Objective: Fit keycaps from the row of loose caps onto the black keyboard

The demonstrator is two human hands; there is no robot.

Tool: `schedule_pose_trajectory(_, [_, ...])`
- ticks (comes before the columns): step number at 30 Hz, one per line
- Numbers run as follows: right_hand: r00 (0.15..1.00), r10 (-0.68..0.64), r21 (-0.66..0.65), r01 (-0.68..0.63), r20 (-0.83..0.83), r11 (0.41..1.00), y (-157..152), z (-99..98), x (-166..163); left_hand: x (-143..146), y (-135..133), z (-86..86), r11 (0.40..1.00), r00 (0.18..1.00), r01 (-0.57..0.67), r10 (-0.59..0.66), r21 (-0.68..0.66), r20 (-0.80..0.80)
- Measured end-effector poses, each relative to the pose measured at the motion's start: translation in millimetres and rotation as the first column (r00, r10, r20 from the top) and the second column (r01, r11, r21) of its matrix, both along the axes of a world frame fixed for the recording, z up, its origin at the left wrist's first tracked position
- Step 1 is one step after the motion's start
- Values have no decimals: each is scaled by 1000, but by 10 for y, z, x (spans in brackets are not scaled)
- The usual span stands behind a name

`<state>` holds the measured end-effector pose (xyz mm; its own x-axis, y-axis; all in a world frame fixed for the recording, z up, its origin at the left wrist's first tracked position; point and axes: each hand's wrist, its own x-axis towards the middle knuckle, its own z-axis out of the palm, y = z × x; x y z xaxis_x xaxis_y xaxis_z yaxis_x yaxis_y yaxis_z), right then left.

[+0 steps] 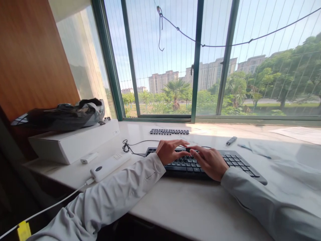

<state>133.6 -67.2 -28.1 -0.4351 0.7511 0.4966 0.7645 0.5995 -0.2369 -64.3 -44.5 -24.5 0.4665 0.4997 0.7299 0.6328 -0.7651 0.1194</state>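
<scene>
A black keyboard (pixel 193 169) lies in front of me; several keys on its left and middle part look bare of their caps. Over its middle, my left hand (pixel 170 151) and my right hand (pixel 210 161) meet at the fingertips. Thumb and index finger of each are closed round a small black piece (pixel 188 149) that looks like a keycap. Fingers partly cover it. Behind the keyboard, loose black keycaps (pixel 169 131) stand in rows on the white marble-like tabletop (pixel 160 197).
A white power bank (pixel 110 166) with a cable and a small white adapter (pixel 89 158) lie to the left. Behind them, a white box (pixel 72 147) carries a dark bag (pixel 62 115). To the right are a small dark stick-like device (pixel 231 141), a thin tool (pixel 254 151) and papers (pixel 301 134).
</scene>
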Motion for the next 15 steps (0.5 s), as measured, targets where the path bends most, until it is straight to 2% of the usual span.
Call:
schedule_pose_trajectory(7, [991,-105,81,98,85,992,47,-57,3,-28,64,-48,997,1000,14,-13,73,-6])
schedule_pose_trajectory(15, [970,-177,92,163,166,982,44,-64,-3,-41,27,-5,994,999,16,-11,109,-48])
